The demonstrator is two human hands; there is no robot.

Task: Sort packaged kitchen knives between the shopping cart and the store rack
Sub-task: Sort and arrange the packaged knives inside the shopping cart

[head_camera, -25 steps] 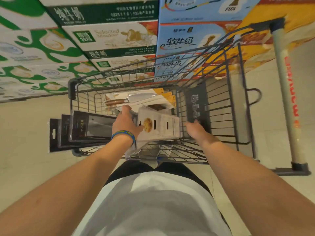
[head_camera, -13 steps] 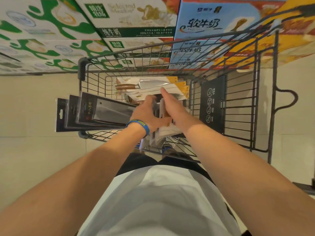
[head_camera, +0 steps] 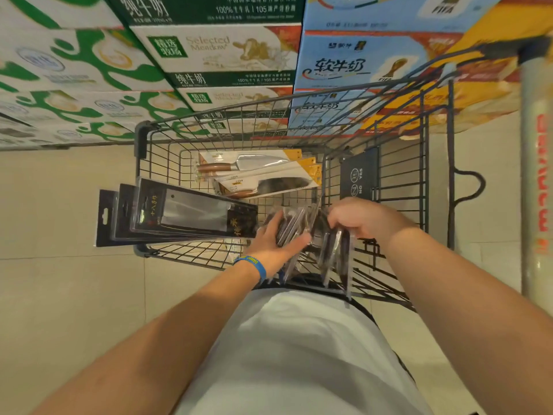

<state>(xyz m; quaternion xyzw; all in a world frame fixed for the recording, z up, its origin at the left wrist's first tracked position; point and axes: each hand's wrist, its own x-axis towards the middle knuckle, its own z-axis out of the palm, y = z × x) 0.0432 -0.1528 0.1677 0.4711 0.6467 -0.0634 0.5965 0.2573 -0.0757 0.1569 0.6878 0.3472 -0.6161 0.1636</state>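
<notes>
- Currently a gathering step is judged to be in hand: a bundle of clear-plastic blister packs with dark knives (head_camera: 294, 224), stood on edge at the near end of the dark wire shopping cart (head_camera: 140, 139), is held between both hands.
- The left hand (head_camera: 276, 239) is laid against the bundle's left side, fingers fairly straight and thumb stretched across its near edge. The right hand (head_camera: 360, 218) is curled over the tops of the packs on the right and grips them.
- Next, a firm two-sided hold would be called for before the packs are lifted over the wire rim (the plastic looks slippery, so a fan-out is likely). The store rack is not in view.
- Also carried in the cart: three black carded cleaver packs (head_camera: 179, 214), stacked flat and overhanging the left wall, and white-and-yellow carded knives with wooden handles (head_camera: 254, 170) at the far end.
- Stacked milk cartons (head_camera: 224, 55) are seen beyond the cart.
</notes>
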